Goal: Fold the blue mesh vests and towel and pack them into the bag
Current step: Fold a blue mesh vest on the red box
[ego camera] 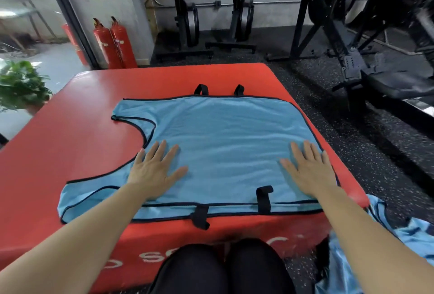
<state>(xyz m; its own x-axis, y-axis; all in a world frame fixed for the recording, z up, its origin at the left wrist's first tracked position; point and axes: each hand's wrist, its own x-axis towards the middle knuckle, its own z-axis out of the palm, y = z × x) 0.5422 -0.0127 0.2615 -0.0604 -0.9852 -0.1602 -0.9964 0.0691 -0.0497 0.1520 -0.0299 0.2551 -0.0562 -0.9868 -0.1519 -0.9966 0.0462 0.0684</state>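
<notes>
Both hands are pressing a blue mesh vest (218, 143) flat on top of the red padded block (70, 148).
The left hand (153, 171) and right hand (310, 169) are lying palm-down, fingers straight and spread, gripping nothing; more blue fabric (399, 235) is lying beside the block's near right corner.

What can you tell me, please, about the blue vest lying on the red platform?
The blue mesh vest is thin, light blue fabric edged with black binding. It lies spread flat on the red padded platform, with a scooped armhole cut on its left side and its near hem at the platform's front edge. Black strap loops stick out, two at the far edge and two at the near one. The left hand and right hand rest flat on it, palms down, wide apart.
</notes>
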